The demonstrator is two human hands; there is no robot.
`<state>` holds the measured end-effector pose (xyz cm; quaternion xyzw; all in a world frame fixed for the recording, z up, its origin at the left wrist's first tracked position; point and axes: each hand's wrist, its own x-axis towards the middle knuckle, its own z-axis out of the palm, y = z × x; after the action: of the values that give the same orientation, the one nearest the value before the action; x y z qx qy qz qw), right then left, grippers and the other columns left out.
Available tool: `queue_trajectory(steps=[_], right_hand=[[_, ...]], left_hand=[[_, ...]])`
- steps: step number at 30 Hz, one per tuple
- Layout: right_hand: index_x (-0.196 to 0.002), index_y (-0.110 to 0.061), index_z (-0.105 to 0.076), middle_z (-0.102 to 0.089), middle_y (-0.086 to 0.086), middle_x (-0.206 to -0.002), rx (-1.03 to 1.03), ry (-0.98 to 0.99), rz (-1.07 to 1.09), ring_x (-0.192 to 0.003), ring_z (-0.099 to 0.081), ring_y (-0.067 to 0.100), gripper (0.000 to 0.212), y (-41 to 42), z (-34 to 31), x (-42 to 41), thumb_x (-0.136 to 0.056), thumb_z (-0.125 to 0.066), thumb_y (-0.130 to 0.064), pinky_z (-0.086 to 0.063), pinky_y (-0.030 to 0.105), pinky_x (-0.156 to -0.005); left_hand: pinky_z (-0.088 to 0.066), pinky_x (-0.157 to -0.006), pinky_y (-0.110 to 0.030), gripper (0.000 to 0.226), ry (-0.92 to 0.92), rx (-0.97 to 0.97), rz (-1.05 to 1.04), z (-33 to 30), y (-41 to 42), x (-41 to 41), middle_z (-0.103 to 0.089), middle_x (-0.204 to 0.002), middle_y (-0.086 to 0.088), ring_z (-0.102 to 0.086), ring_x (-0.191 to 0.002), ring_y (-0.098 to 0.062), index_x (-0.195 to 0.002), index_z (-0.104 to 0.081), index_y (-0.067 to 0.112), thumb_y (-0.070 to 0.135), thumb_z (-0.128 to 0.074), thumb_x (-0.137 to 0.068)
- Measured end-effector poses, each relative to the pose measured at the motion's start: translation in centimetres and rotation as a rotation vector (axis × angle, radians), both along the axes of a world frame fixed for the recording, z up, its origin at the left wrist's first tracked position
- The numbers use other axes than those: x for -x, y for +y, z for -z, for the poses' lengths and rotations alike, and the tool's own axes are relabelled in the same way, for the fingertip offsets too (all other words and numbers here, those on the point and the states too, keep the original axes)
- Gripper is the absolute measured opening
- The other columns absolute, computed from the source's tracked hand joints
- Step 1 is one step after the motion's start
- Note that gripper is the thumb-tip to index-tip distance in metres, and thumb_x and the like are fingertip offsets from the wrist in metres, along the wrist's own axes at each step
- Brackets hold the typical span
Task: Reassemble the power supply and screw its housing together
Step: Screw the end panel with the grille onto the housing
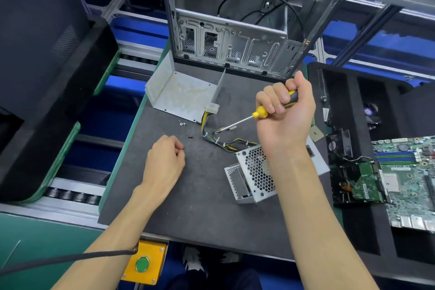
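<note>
Right hand (286,110) grips screwdriver (263,112) above cables (211,129); left hand (166,155) pinches a screw (183,149).

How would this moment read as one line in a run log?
right hand grips screwdriver | left hand curled on mat | housing cover off | loose screws

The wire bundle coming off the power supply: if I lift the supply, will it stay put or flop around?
Probably floppy: the wire bundle lies in loose curves on the mat. Its white ties likely keep the strands together, so it should move as one bunch. The white connector at its end may drag and could catch the metal cover beside it.
</note>
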<state>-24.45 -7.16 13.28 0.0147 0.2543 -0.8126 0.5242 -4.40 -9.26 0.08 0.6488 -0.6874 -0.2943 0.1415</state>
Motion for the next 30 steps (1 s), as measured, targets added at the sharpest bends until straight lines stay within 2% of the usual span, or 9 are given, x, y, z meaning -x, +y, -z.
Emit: queue_trajectory(steps=[3,6,8,10,13,15,18,24,30], right_hand=[[-0.069,-0.017,-0.043,-0.028,-0.005,-0.057,0.008,0.008,0.018,-0.044,-0.022,0.009,0.034,0.3,-0.3,0.7,-0.101,-0.055,-0.02,-0.027,0.022,-0.041],[-0.07,-0.017,-0.043,-0.029,-0.005,-0.057,0.027,0.014,0.056,-0.044,-0.023,0.009,0.033,0.9,-0.7,1.8,-0.101,-0.054,-0.02,-0.027,0.021,-0.041],[-0.071,-0.017,-0.043,-0.029,-0.005,-0.057,0.036,0.017,0.084,-0.044,-0.023,0.009,0.033,1.4,-1.0,2.5,-0.102,-0.053,-0.02,-0.027,0.021,-0.041],[-0.071,-0.017,-0.042,-0.029,-0.005,-0.057,0.04,0.024,0.11,-0.045,-0.022,0.009,0.033,2.0,-1.3,3.1,-0.102,-0.053,-0.02,-0.026,0.021,-0.042],[-0.07,-0.017,-0.042,-0.029,-0.005,-0.056,0.052,0.034,0.144,-0.044,-0.022,0.009,0.034,2.9,-1.5,3.8,-0.102,-0.052,-0.02,-0.025,0.021,-0.043],[-0.07,-0.017,-0.041,-0.029,-0.005,-0.056,0.062,0.042,0.16,-0.044,-0.022,0.009,0.034,3.5,-1.7,4.2,-0.103,-0.051,-0.02,-0.025,0.021,-0.042],[-0.07,-0.017,-0.042,-0.029,-0.005,-0.056,0.081,0.042,0.175,-0.044,-0.022,0.009,0.034,4.3,-1.8,4.5,-0.102,-0.051,-0.02,-0.026,0.021,-0.042],[-0.069,-0.017,-0.042,-0.029,-0.005,-0.056,0.096,0.064,0.19,-0.045,-0.022,0.009,0.034,5.5,-1.7,4.5,-0.102,-0.052,-0.02,-0.026,0.022,-0.042],[-0.067,-0.017,-0.043,-0.03,-0.005,-0.054,0.107,0.064,0.195,-0.044,-0.023,0.009,0.036,6.1,-1.8,4.4,-0.102,-0.052,-0.02,-0.026,0.022,-0.042]], left_hand=[[-0.039,-0.068,-0.022,0.01,0.07,0.039,0.01,-1.1,0.0,0.5,-0.057,-0.088,0.004,-0.057,-0.071,-0.006,-0.084,-0.066,0.018,0.01,-0.061,-0.09],[-0.045,-0.064,-0.012,0.017,0.383,-0.062,-0.013,-3.6,0.2,2.0,-0.066,-0.072,0.01,-0.057,-0.062,0.001,-0.083,-0.071,0.024,0.008,-0.067,-0.087],[-0.052,-0.071,-0.015,0.022,0.654,-0.163,0.02,-5.7,0.7,3.0,-0.072,-0.073,0.008,-0.064,-0.068,-0.004,-0.093,-0.076,0.023,0.004,-0.068,-0.089],[-0.057,-0.077,-0.022,0.023,0.904,-0.278,0.085,-7.6,1.2,3.8,-0.075,-0.081,-0.002,-0.069,-0.075,-0.013,-0.101,-0.079,0.019,0.001,-0.067,-0.092],[-0.059,-0.075,-0.027,0.014,1.166,-0.444,0.102,-9.6,2.0,4.8,-0.076,-0.089,-0.017,-0.073,-0.079,-0.024,-0.097,-0.08,0.007,0.006,-0.073,-0.085],[-0.059,-0.073,-0.026,0.018,1.218,-0.503,0.086,-10.3,2.4,5.4,-0.075,-0.087,-0.015,-0.073,-0.078,-0.023,-0.093,-0.079,0.005,0.014,-0.076,-0.077],[-0.057,-0.069,-0.024,0.018,1.19,-0.517,0.095,-10.6,3.0,6.0,-0.069,-0.075,-0.009,-0.067,-0.068,-0.018,-0.088,-0.079,0.008,0.019,-0.078,-0.073],[-0.059,-0.068,-0.025,0.02,1.215,-0.529,0.097,-11.2,4.0,6.5,-0.074,-0.083,-0.019,-0.073,-0.07,-0.024,-0.089,-0.078,0.005,0.012,-0.078,-0.07],[-0.059,-0.07,-0.026,0.008,1.201,-0.448,0.081,-11.3,4.9,6.6,-0.074,-0.081,-0.017,-0.073,-0.072,-0.025,-0.092,-0.075,0.0,-0.002,-0.072,-0.085]])
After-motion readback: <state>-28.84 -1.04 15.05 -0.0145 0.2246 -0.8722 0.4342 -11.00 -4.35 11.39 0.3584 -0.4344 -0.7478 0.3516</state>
